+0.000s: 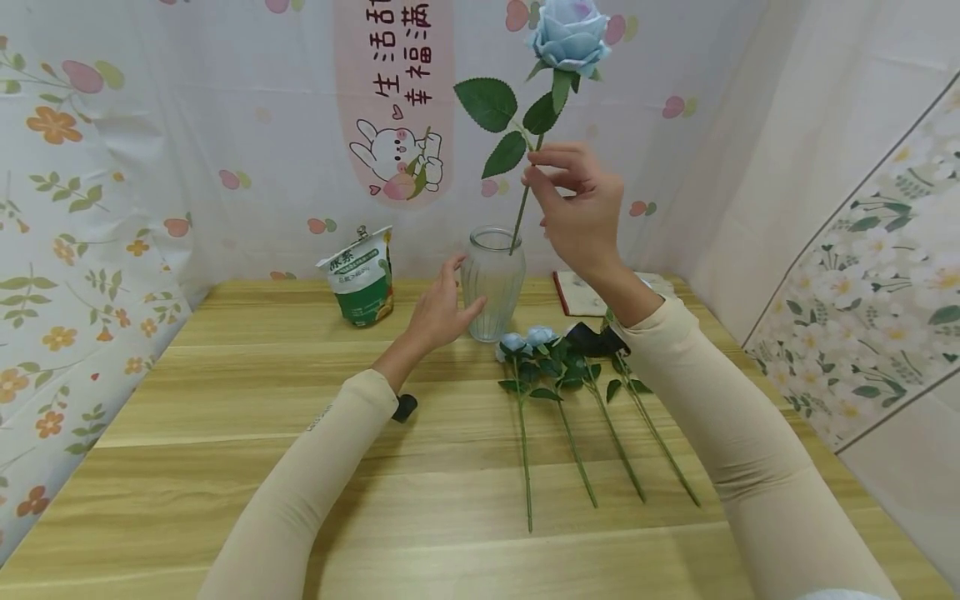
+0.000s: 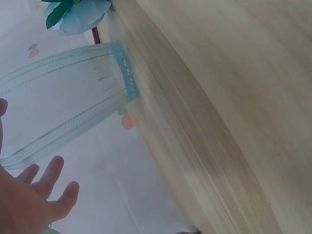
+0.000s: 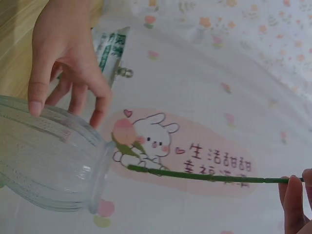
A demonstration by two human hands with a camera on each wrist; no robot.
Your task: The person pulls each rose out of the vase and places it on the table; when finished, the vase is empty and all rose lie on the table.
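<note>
My right hand [image 1: 581,208] pinches the green stem of a blue rose [image 1: 572,37] between thumb and fingers. The bloom points up, and the stem's lower end hangs at the mouth of a clear ribbed glass vase [image 1: 495,287]. In the right wrist view, the stem [image 3: 209,177] ends just outside the vase's rim; whether it overlaps the opening is hard to tell. Against the vase's left side, my left hand [image 1: 438,312] holds its fingers spread, with the thumb near or touching the glass. The left wrist view shows these loose fingers [image 2: 48,178] beside the upright vase.
Several more blue roses [image 1: 558,417] lie on the wooden table [image 1: 247,467], stems toward me. Left of the vase stands a green-and-white pouch [image 1: 363,279] with a clip on top. A flat, red-edged white item [image 1: 577,296] lies behind my right forearm. Printed curtains [image 1: 262,100] surround the table.
</note>
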